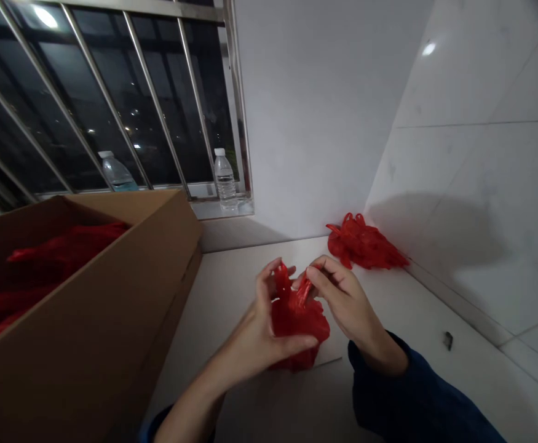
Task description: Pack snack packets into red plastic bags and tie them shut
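Note:
A thin, gauzy red bag (pixel 299 326) with loop-like strands at its top is between my two hands, above the white surface. My left hand (pixel 269 320) curves around its left side, with a red loop at the raised fingertips and the thumb stretched across the front. With thumb and fingers closed, my right hand (pixel 337 292) pinches a bunched red strand at the top right of the bag. Part of the bag is hidden behind my left thumb and palm.
At left stands a large cardboard box (pixel 158 246) with red material (pixel 79 246) inside. A red heap with loops (pixel 361 243) lies by the right wall. Two plastic bottles, one left (pixel 117 172) and one right (pixel 225 181), stand near the barred window. A small dark object (pixel 448 340) lies at right.

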`<state>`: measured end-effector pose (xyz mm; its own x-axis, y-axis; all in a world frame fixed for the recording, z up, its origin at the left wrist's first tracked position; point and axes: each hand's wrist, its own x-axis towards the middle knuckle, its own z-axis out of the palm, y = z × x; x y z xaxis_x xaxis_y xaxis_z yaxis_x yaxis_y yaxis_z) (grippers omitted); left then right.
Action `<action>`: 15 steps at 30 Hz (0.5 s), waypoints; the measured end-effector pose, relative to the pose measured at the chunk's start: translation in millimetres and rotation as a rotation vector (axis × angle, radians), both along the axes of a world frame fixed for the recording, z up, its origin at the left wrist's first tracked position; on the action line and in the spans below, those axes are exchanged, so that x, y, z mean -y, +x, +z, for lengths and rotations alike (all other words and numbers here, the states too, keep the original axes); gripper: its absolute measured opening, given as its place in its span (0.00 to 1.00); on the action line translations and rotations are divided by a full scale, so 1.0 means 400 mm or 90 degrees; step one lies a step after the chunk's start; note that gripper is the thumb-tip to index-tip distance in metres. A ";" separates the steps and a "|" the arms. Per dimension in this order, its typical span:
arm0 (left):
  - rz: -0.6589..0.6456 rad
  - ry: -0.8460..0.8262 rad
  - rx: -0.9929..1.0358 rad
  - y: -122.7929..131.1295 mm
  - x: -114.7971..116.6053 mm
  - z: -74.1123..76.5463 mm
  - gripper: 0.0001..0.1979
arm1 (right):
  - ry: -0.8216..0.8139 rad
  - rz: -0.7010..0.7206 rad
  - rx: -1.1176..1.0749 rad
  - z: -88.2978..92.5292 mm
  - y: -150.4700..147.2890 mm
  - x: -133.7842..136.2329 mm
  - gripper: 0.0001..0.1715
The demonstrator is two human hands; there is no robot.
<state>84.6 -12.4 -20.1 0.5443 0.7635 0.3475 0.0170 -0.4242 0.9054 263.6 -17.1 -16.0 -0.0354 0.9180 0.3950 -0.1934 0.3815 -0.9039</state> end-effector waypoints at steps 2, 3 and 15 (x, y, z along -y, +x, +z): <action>-0.007 -0.028 -0.035 0.014 -0.002 -0.019 0.62 | 0.002 0.001 -0.013 0.005 0.001 0.010 0.11; 0.000 -0.042 -0.030 0.020 -0.002 -0.026 0.64 | 0.005 0.003 -0.011 0.009 0.002 0.015 0.11; 0.081 -0.079 -0.086 -0.007 0.074 -0.002 0.18 | 0.117 0.018 0.184 0.040 0.053 0.094 0.08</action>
